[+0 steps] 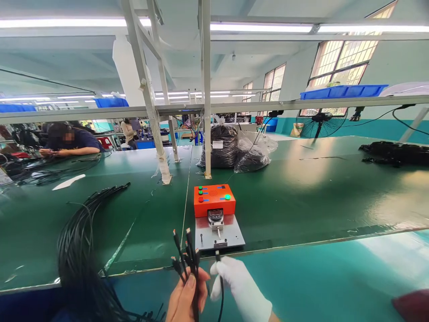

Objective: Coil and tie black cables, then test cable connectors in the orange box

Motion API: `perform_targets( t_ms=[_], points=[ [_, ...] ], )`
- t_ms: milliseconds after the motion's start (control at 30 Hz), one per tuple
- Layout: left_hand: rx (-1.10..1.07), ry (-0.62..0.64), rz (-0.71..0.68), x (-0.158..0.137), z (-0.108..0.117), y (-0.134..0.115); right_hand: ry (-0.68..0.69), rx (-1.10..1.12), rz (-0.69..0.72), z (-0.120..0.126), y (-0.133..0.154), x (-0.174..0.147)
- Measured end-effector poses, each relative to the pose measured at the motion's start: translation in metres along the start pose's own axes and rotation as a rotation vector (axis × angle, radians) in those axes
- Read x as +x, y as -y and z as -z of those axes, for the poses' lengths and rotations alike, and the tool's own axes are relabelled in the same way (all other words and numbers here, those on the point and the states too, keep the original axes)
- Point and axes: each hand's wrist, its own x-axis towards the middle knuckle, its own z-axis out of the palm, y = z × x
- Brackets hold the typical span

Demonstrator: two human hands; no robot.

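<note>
My bare left hand [188,293] is closed around several black cables [189,256], their metal plug ends pointing up. Beside it, my right hand [236,286] wears a white glove and pinches one black cable [221,297] just below its plug. That plug is close to the front edge of a metal plate [206,235]; I cannot tell whether they touch. Mounted on the plate are a round dial gauge [215,216] and a small dark block [220,243]. Behind them sits an orange box [214,201] with green and red buttons.
A long bundle of black cables [77,241] hangs over the green table's [284,210] front edge at left. Shelf posts [207,112] and bags of black goods [223,145] stand behind the box. More black cables [398,153] lie far right. Another person [73,141] works at far left.
</note>
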Motion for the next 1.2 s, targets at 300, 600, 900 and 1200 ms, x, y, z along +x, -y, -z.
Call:
perform_targets(
  t_ms=[300,600,900,1200],
  points=[
    [0.294,0.101,-0.035,0.003,-0.001,0.009,-0.213,0.102,0.160,-0.019,-0.001,-0.016],
    [0.166,-0.124,-0.096,0.006,0.004,0.007,-0.333,-0.005,0.068,-0.011,0.020,-0.014],
    [0.186,-0.052,-0.134,-0.001,-0.004,0.005,-0.274,-0.033,0.005,-0.005,0.023,0.002],
    [0.179,0.022,-0.112,0.000,0.000,0.004,-0.265,-0.009,0.027,-0.003,0.018,0.013]
  ],
)
